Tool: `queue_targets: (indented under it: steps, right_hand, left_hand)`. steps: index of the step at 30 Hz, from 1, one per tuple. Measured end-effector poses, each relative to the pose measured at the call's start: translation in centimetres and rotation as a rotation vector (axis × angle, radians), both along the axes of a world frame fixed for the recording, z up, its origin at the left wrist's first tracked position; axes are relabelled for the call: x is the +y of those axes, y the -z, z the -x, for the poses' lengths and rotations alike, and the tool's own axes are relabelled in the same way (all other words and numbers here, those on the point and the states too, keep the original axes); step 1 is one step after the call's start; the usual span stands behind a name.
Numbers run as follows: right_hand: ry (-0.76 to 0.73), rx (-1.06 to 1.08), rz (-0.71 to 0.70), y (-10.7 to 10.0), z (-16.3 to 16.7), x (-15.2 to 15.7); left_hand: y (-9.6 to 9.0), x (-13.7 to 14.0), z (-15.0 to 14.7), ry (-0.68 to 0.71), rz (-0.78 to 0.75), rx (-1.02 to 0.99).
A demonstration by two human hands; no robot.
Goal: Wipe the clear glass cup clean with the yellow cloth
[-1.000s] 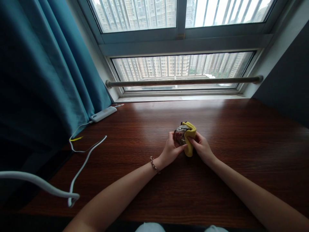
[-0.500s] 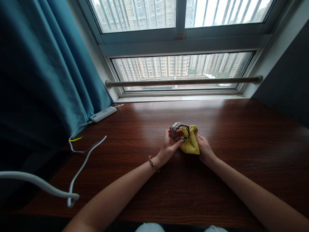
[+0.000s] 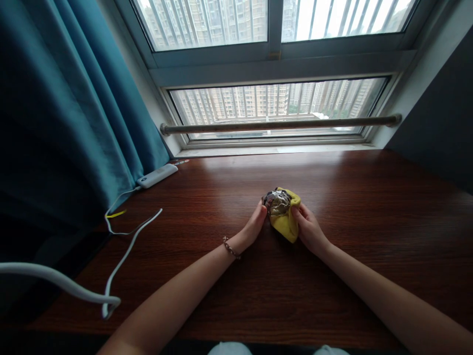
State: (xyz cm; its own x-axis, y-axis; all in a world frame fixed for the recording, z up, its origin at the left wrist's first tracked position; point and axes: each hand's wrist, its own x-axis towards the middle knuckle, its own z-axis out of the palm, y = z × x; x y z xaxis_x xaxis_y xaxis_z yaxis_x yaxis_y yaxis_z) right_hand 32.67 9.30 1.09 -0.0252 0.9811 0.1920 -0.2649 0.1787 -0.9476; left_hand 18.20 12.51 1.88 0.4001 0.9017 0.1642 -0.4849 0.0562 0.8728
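In the head view, a small, shiny, rounded vessel with a rippled silvery-brown surface [image 3: 278, 202] is held above the table's middle. I cannot tell whether it is glass or metal. My left hand [image 3: 255, 223] is closed against its left side, thumb nearest me, the other fingers mostly hidden. A yellow cloth [image 3: 286, 227] wraps the vessel's right side and hangs below it in a point. My right hand [image 3: 309, 228] pinches this cloth against the vessel's right edge. The vessel's opening is out of sight.
The brown wooden table [image 3: 207, 207] runs up to a window with a metal rail [image 3: 281, 125]. A white power strip or similar device [image 3: 157, 176] lies at the back left beside a blue curtain [image 3: 107, 98]. A bent white tube [image 3: 66, 286] reaches in from the left.
The vessel has been turned: its opening with cloth inside showed before, now its shiny outer side does. The cloth has shifted around its right side, and my left hand has moved slightly down its side.
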Motion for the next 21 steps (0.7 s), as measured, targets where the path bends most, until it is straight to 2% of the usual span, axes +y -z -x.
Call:
queue_targets:
  steps: [2,5,7,11,14,17,21]
  right_hand:
    - [0.050,-0.129,-0.091,-0.3,-0.2,-0.2]
    - [0.106,-0.297,-0.194,-0.6,-0.6,-0.5]
    - [0.132,-0.355,-0.234,-0.7,-0.8,-0.6]
    - [0.146,-0.420,-0.314,-1.0,-0.8,-0.6]
    - [0.130,-0.492,-0.404,-1.5,-0.7,-0.7]
    - [0.105,-0.599,-0.509,-2.0,-0.6,-1.1]
    - [0.007,-0.725,-0.640,-2.3,-0.5,-1.5]
  left_hand:
    - [-0.6,-0.2,-0.1,0.114,0.021,-0.048]
    - [-1.2,-0.6,0.2,0.166,0.003,-0.057]
    - [-1.1,-0.6,0.4,0.118,-0.018,0.006]
    - [-0.6,-0.9,0.5,-0.107,-0.145,0.208]
    - [-0.2,-1.3,0.2,-0.215,-0.245,0.225]
    - [0.1,-1.6,0.0,-0.239,-0.231,0.228]
    - [-0.1,-1.7,0.0,-0.202,-0.147,0.179]
